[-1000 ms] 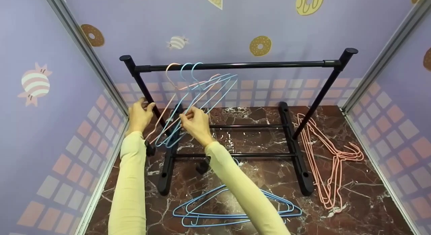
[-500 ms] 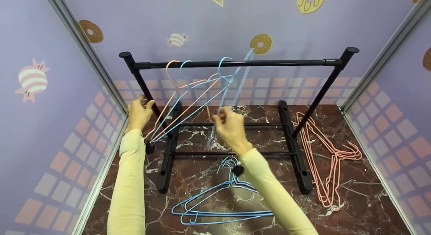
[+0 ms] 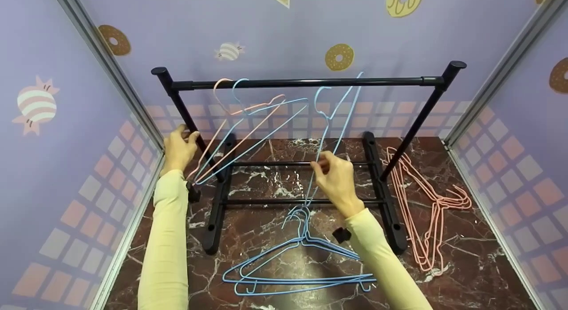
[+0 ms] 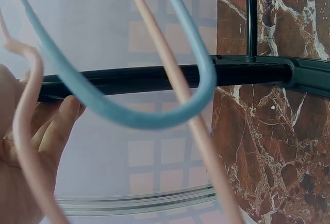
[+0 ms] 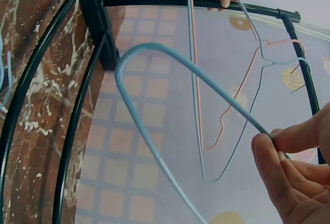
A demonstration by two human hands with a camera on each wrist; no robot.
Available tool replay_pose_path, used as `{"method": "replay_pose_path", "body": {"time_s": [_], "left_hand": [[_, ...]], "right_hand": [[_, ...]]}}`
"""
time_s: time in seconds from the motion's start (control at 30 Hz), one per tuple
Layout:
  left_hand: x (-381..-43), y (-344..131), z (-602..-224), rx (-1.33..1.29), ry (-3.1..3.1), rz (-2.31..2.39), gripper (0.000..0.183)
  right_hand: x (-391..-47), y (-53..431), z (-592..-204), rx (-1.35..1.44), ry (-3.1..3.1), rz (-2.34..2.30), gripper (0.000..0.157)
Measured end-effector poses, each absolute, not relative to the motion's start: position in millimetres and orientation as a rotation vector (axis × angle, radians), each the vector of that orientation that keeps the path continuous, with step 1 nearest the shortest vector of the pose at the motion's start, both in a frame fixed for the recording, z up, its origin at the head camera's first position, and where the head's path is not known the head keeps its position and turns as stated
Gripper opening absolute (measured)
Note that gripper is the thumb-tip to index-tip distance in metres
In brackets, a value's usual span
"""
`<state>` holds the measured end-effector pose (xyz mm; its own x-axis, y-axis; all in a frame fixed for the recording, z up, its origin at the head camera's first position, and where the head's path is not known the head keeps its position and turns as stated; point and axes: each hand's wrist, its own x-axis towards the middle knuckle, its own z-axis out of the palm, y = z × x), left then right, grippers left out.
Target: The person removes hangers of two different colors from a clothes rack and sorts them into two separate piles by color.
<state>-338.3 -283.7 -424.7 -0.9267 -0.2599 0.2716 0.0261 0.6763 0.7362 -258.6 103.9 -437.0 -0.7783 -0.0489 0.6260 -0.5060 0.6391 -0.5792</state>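
My left hand grips the left post of a black clothes rack, its thumb and fingers around the tube. Between thumb and fingertips, my right hand pinches the lower side of a light blue clothes hanger. That hanger is tilted, its hook close in front of the rack's top rod and its far end rising past the rod. A pink hanger and another blue hanger hang side by side near the rod's left end, with their lower corners near my left wrist.
Several blue hangers lie stacked on the dark marbled floor in front of the rack. Several pink hangers lie beyond its right foot. Lilac patterned walls enclose the rack at back and sides.
My right hand has drawn one blue hanger along to the right, away from the pink and blue ones, and its hook has come to the rod's front. My left hand stays on the post.
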Motion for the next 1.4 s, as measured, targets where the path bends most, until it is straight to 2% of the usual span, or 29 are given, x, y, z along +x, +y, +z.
{"method": "replay_pose_path", "body": {"time_s": [0.47,0.87,1.4], "left_hand": [[-338.5,-283.8,-424.5,0.177,-2.536,-1.098,0.032],[-338.9,-282.9,-424.6,0.187,-2.525,-1.11,0.031],[-339.1,-282.3,-425.2,0.187,-2.531,-1.095,0.03]], "right_hand": [[-232.7,152.3,-454.9,0.527,-2.136,0.958,0.011],[-228.1,202.9,-482.2,0.449,-2.139,0.831,0.016],[-212.5,264.1,-504.0,0.39,-2.155,0.692,0.014]]}}
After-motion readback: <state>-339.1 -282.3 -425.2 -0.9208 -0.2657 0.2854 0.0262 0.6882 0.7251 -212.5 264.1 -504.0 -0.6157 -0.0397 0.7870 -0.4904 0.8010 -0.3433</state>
